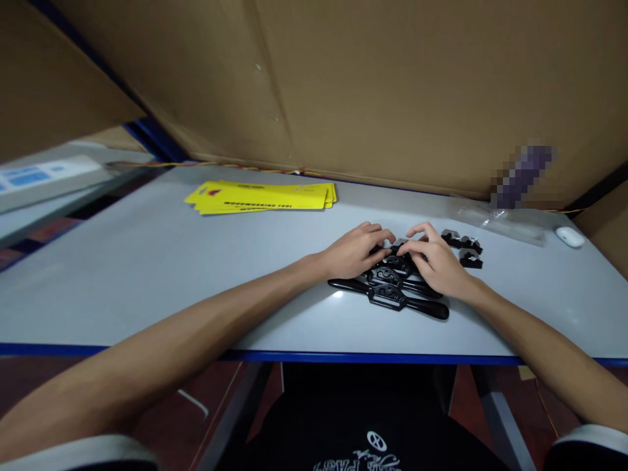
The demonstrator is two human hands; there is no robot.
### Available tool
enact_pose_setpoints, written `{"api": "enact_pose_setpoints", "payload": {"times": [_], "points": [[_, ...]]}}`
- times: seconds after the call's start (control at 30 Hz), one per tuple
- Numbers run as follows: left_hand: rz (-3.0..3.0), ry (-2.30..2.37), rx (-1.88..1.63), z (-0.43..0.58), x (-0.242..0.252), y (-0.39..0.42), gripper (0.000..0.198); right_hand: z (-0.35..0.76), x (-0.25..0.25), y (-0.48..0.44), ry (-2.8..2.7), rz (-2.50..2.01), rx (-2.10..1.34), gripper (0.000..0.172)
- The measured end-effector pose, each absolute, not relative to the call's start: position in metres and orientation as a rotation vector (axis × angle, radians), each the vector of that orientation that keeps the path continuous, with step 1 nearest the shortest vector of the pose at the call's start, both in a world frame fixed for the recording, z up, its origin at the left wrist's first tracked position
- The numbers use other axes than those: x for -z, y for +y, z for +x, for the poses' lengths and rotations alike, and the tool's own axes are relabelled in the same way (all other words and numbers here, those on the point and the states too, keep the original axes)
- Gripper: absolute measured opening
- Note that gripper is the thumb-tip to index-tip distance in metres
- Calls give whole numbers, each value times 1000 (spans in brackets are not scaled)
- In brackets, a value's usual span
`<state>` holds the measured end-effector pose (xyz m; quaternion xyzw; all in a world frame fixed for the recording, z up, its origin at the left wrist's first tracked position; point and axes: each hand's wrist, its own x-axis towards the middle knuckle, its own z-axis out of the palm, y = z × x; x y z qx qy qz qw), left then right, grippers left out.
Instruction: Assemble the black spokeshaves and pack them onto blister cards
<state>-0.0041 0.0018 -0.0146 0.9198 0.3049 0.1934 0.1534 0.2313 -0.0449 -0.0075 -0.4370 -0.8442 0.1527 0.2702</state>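
Several black spokeshaves lie in a row on the table, their two-handled bodies close together. The nearest spokeshave (386, 296) shows fully, with a frame-like middle and rounded handles. Behind it, another spokeshave (385, 276) is partly covered by my right hand. My left hand (356, 250) is closed, its thumb and fingers round the left end of the farthest spokeshave. Bent over that tool's right side is my right hand (434, 258), with thumb and forefinger curved at its middle, where a small greyish piece shows. My fingers hide most of this spokeshave.
Small black parts with metal plates (470, 258) sit right of my right hand. Yellow printed cards (265, 196) are stacked at the back left. A clear plastic bag (505, 222) and a white mouse-like object (570, 237) lie at the right. A cardboard wall (373, 98) stands behind the table (147, 281).
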Motion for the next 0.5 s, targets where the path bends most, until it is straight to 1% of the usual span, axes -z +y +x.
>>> {"api": "enact_pose_setpoints", "payload": {"times": [0.17, 0.3, 0.5], "points": [[2631, 870, -575, -4, 15, 1, 27, 228, 10, -45, -2127, -1224, -401, 30], [2627, 878, -557, -4, 14, 1, 28, 225, 8, -48, -2097, -1308, -384, 34], [2623, 870, -561, -4, 15, 1, 26, 223, 7, -47, -2116, -1446, -409, 24]]}}
